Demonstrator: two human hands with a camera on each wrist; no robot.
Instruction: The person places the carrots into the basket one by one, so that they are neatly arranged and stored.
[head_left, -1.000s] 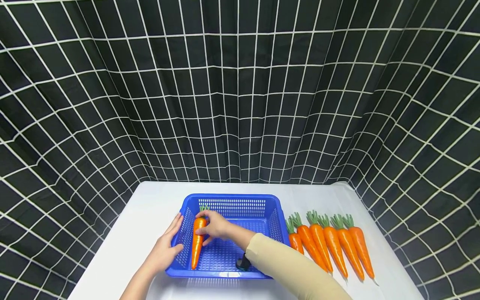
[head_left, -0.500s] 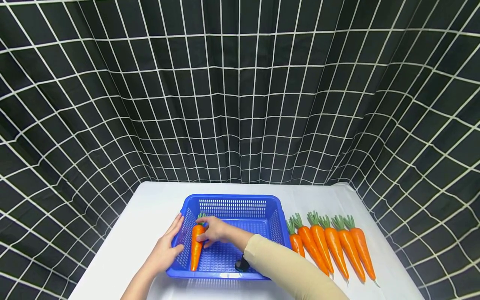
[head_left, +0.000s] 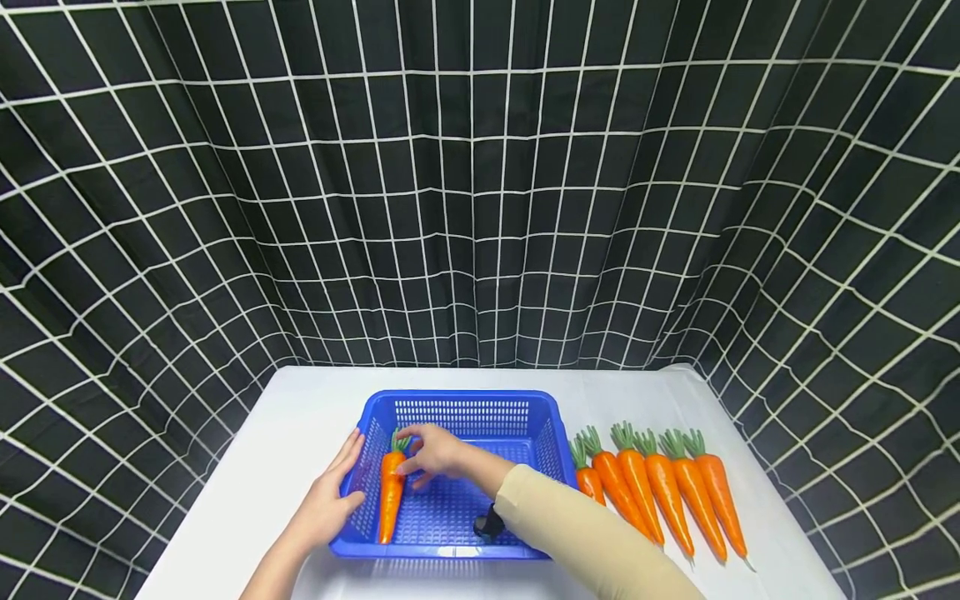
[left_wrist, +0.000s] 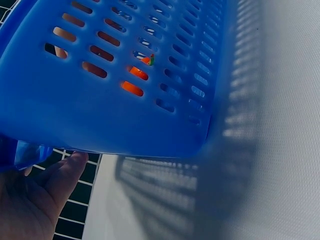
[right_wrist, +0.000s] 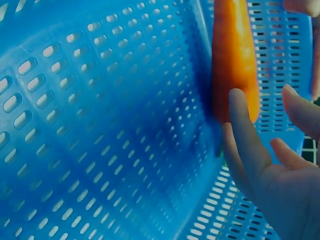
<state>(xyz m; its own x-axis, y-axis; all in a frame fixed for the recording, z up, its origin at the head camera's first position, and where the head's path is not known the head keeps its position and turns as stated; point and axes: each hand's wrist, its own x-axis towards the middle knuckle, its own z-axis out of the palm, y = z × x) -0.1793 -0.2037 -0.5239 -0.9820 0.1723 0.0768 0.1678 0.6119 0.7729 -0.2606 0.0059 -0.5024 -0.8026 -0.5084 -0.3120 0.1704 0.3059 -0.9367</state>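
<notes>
An orange carrot with green stems [head_left: 391,496] lies lengthwise in the blue plastic basket [head_left: 465,552], along its left wall. My right hand [head_left: 437,452] is inside the basket at the carrot's top end, its fingers loosely spread and not wrapped round it. In the right wrist view, the fingertips of that hand [right_wrist: 285,182] overlap the thick end of the carrot [right_wrist: 234,60], with the thumb apart. Against the basket's left rim rests my left hand [head_left: 327,504], fingers extended; in the left wrist view, part of this hand [left_wrist: 47,192] shows beside the basket wall [left_wrist: 115,122].
Several more carrots [head_left: 662,487] lie in a row to the right of the basket, stems pointing away. They rest on a white-covered table [head_left: 315,400]. A black curtain with a white grid [head_left: 472,250] surrounds it. A small black device [head_left: 489,525] sits at the right wrist.
The carrot has shifted slightly toward the near side of the basket, and my right hand's fingers have loosened from it. The left hand stays at the rim.
</notes>
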